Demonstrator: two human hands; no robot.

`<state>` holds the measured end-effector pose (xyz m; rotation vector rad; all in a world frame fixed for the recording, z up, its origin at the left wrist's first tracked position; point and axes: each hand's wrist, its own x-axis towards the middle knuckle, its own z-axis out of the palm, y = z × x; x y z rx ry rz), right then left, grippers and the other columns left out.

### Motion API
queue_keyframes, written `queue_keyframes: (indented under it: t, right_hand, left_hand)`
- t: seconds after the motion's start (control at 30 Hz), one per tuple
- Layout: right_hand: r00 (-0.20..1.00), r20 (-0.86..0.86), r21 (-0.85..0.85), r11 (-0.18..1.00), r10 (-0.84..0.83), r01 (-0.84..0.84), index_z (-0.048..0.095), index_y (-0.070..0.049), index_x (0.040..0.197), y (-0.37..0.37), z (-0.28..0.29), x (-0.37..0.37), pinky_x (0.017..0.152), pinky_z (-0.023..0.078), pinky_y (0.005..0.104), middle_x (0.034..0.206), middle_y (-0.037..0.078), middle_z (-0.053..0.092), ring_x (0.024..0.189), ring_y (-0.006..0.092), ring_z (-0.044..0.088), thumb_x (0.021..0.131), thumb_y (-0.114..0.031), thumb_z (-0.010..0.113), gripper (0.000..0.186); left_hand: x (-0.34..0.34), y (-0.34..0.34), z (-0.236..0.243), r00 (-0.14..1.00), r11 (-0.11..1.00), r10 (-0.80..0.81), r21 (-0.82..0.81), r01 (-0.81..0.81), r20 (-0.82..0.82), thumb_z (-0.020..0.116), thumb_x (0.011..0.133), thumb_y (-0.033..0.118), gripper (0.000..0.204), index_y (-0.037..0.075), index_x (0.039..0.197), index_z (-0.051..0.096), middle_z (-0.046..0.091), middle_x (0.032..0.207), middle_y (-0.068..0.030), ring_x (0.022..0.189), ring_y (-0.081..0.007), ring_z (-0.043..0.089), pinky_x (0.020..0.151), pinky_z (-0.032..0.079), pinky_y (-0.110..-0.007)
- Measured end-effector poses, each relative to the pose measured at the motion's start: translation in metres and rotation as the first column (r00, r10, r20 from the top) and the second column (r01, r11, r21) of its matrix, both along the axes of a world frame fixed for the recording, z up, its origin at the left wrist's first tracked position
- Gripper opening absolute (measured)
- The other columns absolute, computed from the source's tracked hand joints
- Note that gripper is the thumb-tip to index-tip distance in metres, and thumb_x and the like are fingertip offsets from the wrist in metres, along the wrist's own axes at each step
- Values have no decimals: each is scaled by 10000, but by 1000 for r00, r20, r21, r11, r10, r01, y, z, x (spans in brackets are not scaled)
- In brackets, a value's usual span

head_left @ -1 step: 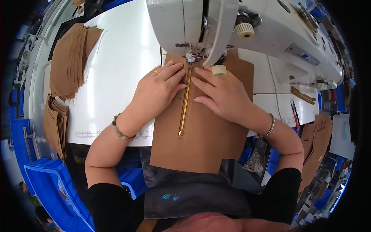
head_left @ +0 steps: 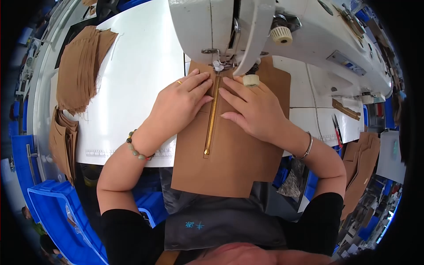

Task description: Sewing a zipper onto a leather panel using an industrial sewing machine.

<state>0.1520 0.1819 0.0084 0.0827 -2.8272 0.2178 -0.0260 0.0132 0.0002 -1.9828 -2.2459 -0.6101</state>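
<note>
Gold zipper (head_left: 212,115)'s lying in the brown panel (head_left: 229,165), left grip (head_left: 180,100) and right grip (head_left: 259,108) both flat and loosely opened on either side, top end by the sewing machine (head_left: 194,26)'s foot, over a white table (head_left: 128,66).

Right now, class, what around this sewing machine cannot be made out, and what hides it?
Head view: the top of the sewing machine, cut off by the upper edge.
Head view: the needle's tip, too small among the metal parts.
Head view: the underside of the brown panel, turned away from the camera.
Head view: a small part of the right hand, covered by the cream knob.
</note>
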Motion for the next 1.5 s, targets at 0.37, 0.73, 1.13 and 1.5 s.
queue_keyframes:
  t: [0.37, 0.73, 1.13, 1.5]
  right_hand:
    - [999, -26, -5, 1000, 20, -21, 647, -89, 1394, 6, -15, 3, 1071, 457, 463, 1470, 151, 592, 1237, 335, 629, 897, -536, 718, 672]
    - [1000, -20, -24, 999, 23, -24, 632, -53, 1405, 9, -15, 2, 1091, 445, 477, 1470, 156, 597, 1269, 348, 615, 893, -559, 703, 724]
    - [988, -127, 74, 992, -89, 99, 677, -80, 1328, 10, -6, -4, 1105, 408, 485, 1084, 65, 658, 1050, 245, 615, 739, -645, 764, 821]
    - [901, -415, 221, 945, -131, 239, 775, -60, 987, 68, 61, 89, 681, 501, 376, 842, 76, 711, 725, 242, 644, 857, -299, 847, 281]
  left_hand:
    - [14, -7, 4, 1000, 999, -23, -47, 22, -17, 778, 875, 354, 622, -34, 1342, 644, 638, 1420, -174, 1330, -334, 615, 1048, 552, -379]
    - [16, -8, 2, 999, 997, -47, -56, 47, 2, 776, 828, 412, 718, -41, 1364, 628, 625, 1437, -181, 1365, -339, 582, 1109, 506, -390]
    - [14, -6, 8, 994, 996, -64, -72, 58, -93, 772, 786, 451, 740, 37, 1386, 647, 639, 1432, -119, 1347, -319, 593, 1113, 498, -388]
    - [15, -6, 6, 998, 997, -55, -51, 53, -41, 773, 803, 450, 726, 24, 1377, 646, 632, 1438, -120, 1347, -321, 589, 1102, 506, -396]
